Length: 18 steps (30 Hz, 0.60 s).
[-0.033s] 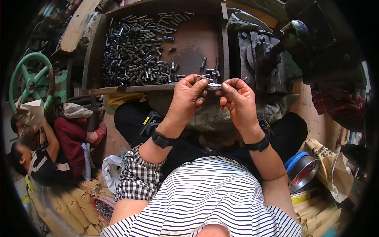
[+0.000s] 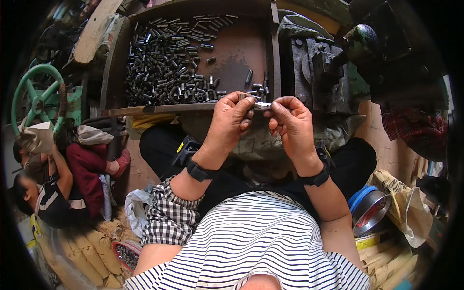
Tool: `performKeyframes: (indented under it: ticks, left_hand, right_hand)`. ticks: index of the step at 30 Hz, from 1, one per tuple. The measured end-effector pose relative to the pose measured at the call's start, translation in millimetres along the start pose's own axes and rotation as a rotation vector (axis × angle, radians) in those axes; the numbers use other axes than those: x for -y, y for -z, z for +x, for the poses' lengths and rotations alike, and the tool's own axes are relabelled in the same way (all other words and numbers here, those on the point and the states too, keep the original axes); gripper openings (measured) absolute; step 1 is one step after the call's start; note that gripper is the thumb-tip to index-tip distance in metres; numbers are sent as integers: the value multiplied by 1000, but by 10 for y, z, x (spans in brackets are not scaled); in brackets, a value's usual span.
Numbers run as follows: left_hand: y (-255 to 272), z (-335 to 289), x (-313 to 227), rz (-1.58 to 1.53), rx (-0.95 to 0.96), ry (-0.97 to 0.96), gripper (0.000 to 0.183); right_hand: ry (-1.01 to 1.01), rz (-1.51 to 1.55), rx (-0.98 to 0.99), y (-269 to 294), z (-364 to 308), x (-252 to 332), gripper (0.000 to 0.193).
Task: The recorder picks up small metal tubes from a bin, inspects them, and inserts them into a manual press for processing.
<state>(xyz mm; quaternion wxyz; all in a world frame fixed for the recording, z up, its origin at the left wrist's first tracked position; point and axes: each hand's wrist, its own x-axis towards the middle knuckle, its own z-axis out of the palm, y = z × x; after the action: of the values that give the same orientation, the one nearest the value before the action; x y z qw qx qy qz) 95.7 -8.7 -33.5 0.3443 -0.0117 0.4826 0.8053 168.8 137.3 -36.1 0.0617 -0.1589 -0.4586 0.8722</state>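
Between my two hands, over the near edge of a wooden tray, is a small shiny metal tube [image 2: 262, 105]. The thumb and fingers of my left hand [image 2: 234, 112] pinch its left end. At the other end, my right hand [image 2: 292, 116] has thumb and forefinger closed on it, with the remaining fingers curled. A heap of similar dark metal tubes [image 2: 164, 67] fills the left part of the tray [image 2: 193, 107]. Several more tubes [image 2: 258, 87] stand or lie in the tray just beyond my hands.
At the right of the tray is a dark, greasy machine [image 2: 324, 72]. A green handwheel [image 2: 38, 99] is at the far left, close to another person [image 2: 53, 193]. A metal bowl [image 2: 372, 212] and paper sacks [image 2: 406, 208] lie at my right; more sacks [image 2: 87, 256] lie at lower left.
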Motion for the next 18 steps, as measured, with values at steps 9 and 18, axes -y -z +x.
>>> performKeyframes:
  ticks: [9, 18]
  left_hand:
    - [-81, -43, 0, -250, 25, 154, 9]
    - [-329, -33, 85, -377, 71, 239, 9]
  right_hand:
    - [286, -231, -22, -77, -123, 23, 11]
    - [482, -571, -33, 47, -162, 188, 10]
